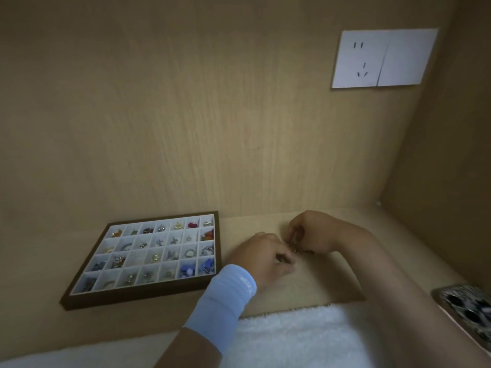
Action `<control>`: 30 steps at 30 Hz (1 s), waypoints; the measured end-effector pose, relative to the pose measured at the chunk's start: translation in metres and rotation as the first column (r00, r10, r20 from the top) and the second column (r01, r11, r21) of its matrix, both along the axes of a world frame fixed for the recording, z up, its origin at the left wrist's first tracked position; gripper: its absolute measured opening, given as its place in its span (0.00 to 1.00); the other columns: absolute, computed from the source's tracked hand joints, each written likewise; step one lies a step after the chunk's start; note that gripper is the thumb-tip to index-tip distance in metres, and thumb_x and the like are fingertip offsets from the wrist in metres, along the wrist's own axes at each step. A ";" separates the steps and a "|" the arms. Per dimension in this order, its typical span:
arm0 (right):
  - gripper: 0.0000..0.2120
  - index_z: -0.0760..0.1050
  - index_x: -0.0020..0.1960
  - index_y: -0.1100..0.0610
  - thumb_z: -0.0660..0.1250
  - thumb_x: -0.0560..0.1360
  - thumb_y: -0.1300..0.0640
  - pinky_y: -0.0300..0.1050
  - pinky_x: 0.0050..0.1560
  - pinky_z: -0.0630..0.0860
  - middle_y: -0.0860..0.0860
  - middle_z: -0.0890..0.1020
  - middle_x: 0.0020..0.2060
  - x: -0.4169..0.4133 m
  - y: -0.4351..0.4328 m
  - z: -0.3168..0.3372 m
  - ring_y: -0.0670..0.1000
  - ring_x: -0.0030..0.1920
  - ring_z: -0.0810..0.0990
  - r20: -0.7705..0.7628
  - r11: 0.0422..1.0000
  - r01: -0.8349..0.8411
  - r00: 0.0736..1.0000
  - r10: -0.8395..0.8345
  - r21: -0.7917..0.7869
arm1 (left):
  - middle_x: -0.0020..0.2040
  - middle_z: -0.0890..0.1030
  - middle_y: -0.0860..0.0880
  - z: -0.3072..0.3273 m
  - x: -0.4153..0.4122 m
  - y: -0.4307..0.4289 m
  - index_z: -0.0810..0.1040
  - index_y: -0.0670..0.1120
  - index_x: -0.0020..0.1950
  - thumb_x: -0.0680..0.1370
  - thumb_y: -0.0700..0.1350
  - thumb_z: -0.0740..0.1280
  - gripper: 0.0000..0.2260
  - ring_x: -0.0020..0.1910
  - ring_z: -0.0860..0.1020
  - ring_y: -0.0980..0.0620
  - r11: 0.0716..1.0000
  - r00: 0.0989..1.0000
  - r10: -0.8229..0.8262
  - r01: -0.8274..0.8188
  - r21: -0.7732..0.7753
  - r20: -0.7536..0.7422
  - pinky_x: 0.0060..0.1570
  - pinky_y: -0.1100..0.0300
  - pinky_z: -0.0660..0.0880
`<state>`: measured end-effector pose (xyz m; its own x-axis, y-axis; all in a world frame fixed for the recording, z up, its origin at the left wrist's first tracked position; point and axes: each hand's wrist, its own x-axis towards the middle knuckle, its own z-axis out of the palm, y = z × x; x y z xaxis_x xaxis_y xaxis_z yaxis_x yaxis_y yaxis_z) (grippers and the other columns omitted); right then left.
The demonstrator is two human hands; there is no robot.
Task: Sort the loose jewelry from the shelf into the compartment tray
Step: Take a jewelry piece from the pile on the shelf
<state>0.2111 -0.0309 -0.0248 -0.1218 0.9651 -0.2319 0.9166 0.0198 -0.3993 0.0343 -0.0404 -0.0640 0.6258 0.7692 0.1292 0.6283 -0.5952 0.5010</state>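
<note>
A brown-framed compartment tray (140,297) with white dividers lies on the wooden shelf at the left. Most of its cells hold small rings, charms and coloured beads. To its right, both my hands meet over the shelf. My left hand (261,257), with a pale blue band on the wrist, pinches one end of a small dark beaded jewelry piece (294,247). My right hand (309,232) pinches the same piece from above. The fingers hide most of the piece.
A wooden back wall rises behind the shelf with a white socket plate (382,59) high on the right. A patterned phone (467,309) lies at the right edge. White fluffy fabric (292,335) covers the front below the shelf edge.
</note>
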 end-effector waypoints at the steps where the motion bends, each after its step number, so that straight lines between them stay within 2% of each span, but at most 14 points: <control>1: 0.15 0.81 0.41 0.44 0.67 0.71 0.66 0.33 0.35 0.74 0.42 0.82 0.36 -0.003 0.000 -0.002 0.43 0.36 0.80 -0.023 1.000 -0.021 0.999 0.022 0.014 | 0.51 0.80 0.54 0.000 -0.003 0.001 0.84 0.55 0.51 0.74 0.52 0.71 0.07 0.56 0.72 0.53 1.000 1.000 0.019 -0.019 0.009 -0.006 0.59 0.58 0.70; 4: 0.12 0.83 0.41 0.46 0.71 0.70 0.63 0.29 0.37 0.70 0.41 0.82 0.35 -0.014 0.002 -0.007 0.39 0.36 0.78 -0.101 0.997 -0.066 0.992 0.071 0.047 | 0.49 0.80 0.55 0.002 -0.016 0.007 0.84 0.55 0.49 0.74 0.52 0.70 0.06 0.54 0.74 0.54 0.996 0.996 0.076 -0.074 0.049 -0.037 0.57 0.57 0.71; 8: 0.10 0.85 0.49 0.50 0.74 0.71 0.62 0.26 0.37 0.68 0.41 0.81 0.36 -0.029 0.006 -0.014 0.36 0.35 0.77 -0.166 0.991 -0.105 0.979 0.119 0.086 | 0.47 0.82 0.57 0.013 -0.040 0.015 0.83 0.57 0.48 0.74 0.52 0.70 0.05 0.51 0.75 0.56 0.983 0.978 0.151 -0.133 0.126 -0.143 0.56 0.58 0.71; 10: 0.11 0.84 0.52 0.51 0.74 0.72 0.62 0.29 0.41 0.71 0.43 0.83 0.39 -0.036 0.006 -0.016 0.37 0.37 0.79 -0.246 0.989 -0.126 0.959 0.142 0.077 | 0.42 0.81 0.59 0.016 -0.049 0.019 0.84 0.56 0.45 0.73 0.50 0.72 0.02 0.46 0.76 0.59 0.980 0.977 0.192 -0.185 0.071 -0.095 0.51 0.63 0.71; 13: 0.11 0.83 0.49 0.48 0.72 0.74 0.64 0.39 0.46 0.78 0.49 0.86 0.43 -0.036 0.004 -0.008 0.42 0.40 0.81 -0.379 0.989 -0.125 0.914 0.144 0.075 | 0.34 0.78 0.61 0.016 -0.057 0.020 0.84 0.55 0.42 0.72 0.47 0.73 0.02 0.39 0.76 0.63 0.973 0.973 0.230 -0.231 -0.003 -0.014 0.45 0.68 0.72; 15: 0.10 0.84 0.47 0.48 0.72 0.75 0.62 0.34 0.44 0.76 0.46 0.85 0.41 -0.026 0.003 0.004 0.40 0.39 0.80 -0.307 0.991 -0.060 0.947 0.093 0.116 | 0.36 0.80 0.60 0.015 -0.057 0.019 0.83 0.55 0.44 0.72 0.47 0.73 0.03 0.40 0.76 0.64 0.973 0.974 0.229 -0.229 0.011 -0.002 0.47 0.67 0.72; 17: 0.09 0.85 0.48 0.50 0.70 0.74 0.62 0.32 0.42 0.73 0.43 0.83 0.41 -0.010 0.002 0.017 0.42 0.41 0.79 -0.112 0.993 0.008 0.994 0.005 0.116 | 0.41 0.82 0.59 0.014 -0.055 0.018 0.82 0.55 0.48 0.73 0.47 0.72 0.06 0.43 0.76 0.63 0.976 0.976 0.217 -0.217 0.030 0.008 0.52 0.64 0.72; 19: 0.12 0.84 0.50 0.49 0.68 0.72 0.63 0.36 0.40 0.75 0.45 0.83 0.42 0.003 -0.002 0.024 0.46 0.40 0.80 0.079 0.995 0.087 0.993 -0.090 0.039 | 0.43 0.82 0.59 0.013 -0.053 0.016 0.81 0.55 0.52 0.74 0.47 0.71 0.08 0.46 0.76 0.61 0.978 0.979 0.204 -0.204 0.050 0.006 0.55 0.61 0.72; 20: 0.12 0.84 0.50 0.50 0.68 0.72 0.62 0.41 0.38 0.79 0.47 0.83 0.41 0.007 -0.006 0.026 0.47 0.37 0.80 0.144 0.991 0.129 0.982 -0.123 -0.032 | 0.43 0.82 0.59 0.013 -0.052 0.016 0.81 0.55 0.53 0.74 0.47 0.71 0.08 0.47 0.75 0.60 0.979 0.980 0.197 -0.197 0.056 -0.001 0.56 0.60 0.72; 22: 0.12 0.84 0.53 0.56 0.72 0.70 0.63 0.48 0.40 0.83 0.53 0.84 0.37 0.006 -0.011 0.027 0.51 0.33 0.81 0.208 0.966 0.177 0.969 -0.136 -0.191 | 0.43 0.81 0.60 0.012 -0.051 0.016 0.81 0.55 0.54 0.75 0.48 0.71 0.08 0.49 0.75 0.59 0.980 0.982 0.189 -0.188 0.064 -0.013 0.58 0.58 0.71; 25: 0.10 0.82 0.51 0.59 0.74 0.70 0.67 0.47 0.36 0.83 0.56 0.83 0.33 -0.001 -0.013 0.023 0.52 0.29 0.81 0.127 0.949 0.178 0.981 -0.149 -0.260 | 0.44 0.79 0.60 0.011 -0.051 0.017 0.81 0.56 0.53 0.75 0.48 0.71 0.07 0.48 0.74 0.59 0.979 0.981 0.192 -0.191 0.071 -0.011 0.59 0.57 0.71; 28: 0.09 0.82 0.44 0.56 0.71 0.70 0.69 0.46 0.38 0.82 0.53 0.81 0.29 -0.016 -0.010 0.013 0.52 0.30 0.82 0.020 0.978 0.120 0.993 -0.119 -0.173 | 0.44 0.79 0.60 0.012 -0.052 0.019 0.81 0.55 0.51 0.75 0.46 0.70 0.07 0.46 0.75 0.60 0.976 0.977 0.204 -0.208 0.057 0.067 0.57 0.57 0.73; 30: 0.10 0.80 0.40 0.55 0.70 0.70 0.69 0.44 0.34 0.81 0.54 0.81 0.29 -0.032 -0.009 0.006 0.51 0.27 0.80 -0.126 0.990 0.079 0.988 -0.093 -0.117 | 0.44 0.78 0.60 0.014 -0.055 0.020 0.80 0.55 0.51 0.75 0.45 0.70 0.06 0.45 0.75 0.61 0.974 0.970 0.220 -0.224 0.031 0.107 0.54 0.59 0.74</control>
<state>0.1792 -0.0400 -0.0191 -0.0759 0.9424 -0.3258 0.8529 -0.1079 -0.5108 -0.0207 -0.0206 -0.0499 0.4216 0.8799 0.2192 0.6941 -0.4687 0.5464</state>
